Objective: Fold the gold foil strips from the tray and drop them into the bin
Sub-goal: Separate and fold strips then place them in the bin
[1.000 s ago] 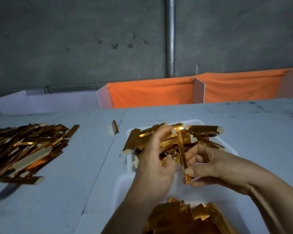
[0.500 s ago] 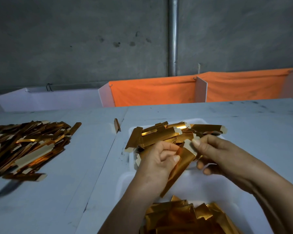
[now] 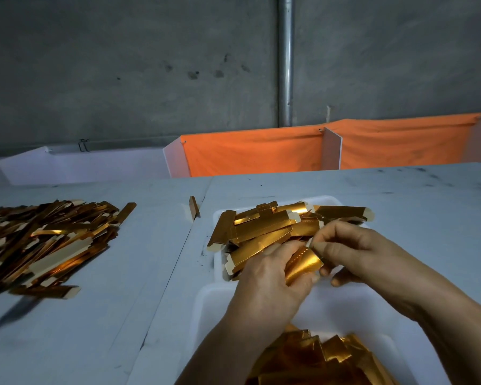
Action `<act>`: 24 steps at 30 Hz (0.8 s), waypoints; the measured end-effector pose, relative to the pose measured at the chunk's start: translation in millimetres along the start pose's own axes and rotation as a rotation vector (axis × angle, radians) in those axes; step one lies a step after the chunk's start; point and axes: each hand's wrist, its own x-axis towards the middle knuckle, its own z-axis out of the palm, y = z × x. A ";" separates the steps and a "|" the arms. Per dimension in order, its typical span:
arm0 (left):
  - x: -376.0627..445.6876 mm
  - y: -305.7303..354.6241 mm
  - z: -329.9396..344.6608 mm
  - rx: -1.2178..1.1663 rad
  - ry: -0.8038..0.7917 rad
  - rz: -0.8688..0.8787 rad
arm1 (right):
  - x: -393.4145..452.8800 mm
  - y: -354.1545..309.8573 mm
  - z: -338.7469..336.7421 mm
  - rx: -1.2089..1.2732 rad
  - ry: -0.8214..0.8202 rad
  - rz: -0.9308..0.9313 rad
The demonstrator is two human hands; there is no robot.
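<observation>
A pale grey tabletop point(image 3: 400, 195) runs below a grey concrete wall point(image 3: 122, 65), with an orange cloth barrier point(image 3: 250, 154) strung along its far edge. Spread over the left side of the tabletop lies a broad heap of loose gold foil strips point(image 3: 45, 243). Right of centre sits a shallow white plastic tray point(image 3: 218, 262), piled with flat gold foil strips point(image 3: 264, 229), several overhanging its rim. Just in front of the tray, at the near edge of the tabletop, a white plastic bin point(image 3: 345, 309) holds a mound of folded gold foil pieces point(image 3: 317, 357). A person's two bare hands meet above the line where tray and bin join. The left hand point(image 3: 270, 282) grips one short gold foil strip point(image 3: 303, 263), its fingers curled round the lower end, the strip bent into a curve. The right hand point(image 3: 353, 251) pinches the upper end of the same strip between thumb and forefinger. A single small gold foil strip point(image 3: 194, 207) lies alone beside the tray's far left corner.
</observation>
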 end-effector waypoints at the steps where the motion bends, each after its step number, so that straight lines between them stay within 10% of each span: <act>1: -0.4 0.2 1.0 0.022 0.017 0.013 | 0.0 -0.4 0.3 -0.023 -0.014 0.002; 24: -1.8 6.4 -3.6 -0.005 0.056 0.058 | 3.2 5.9 5.5 -0.034 -0.016 -0.025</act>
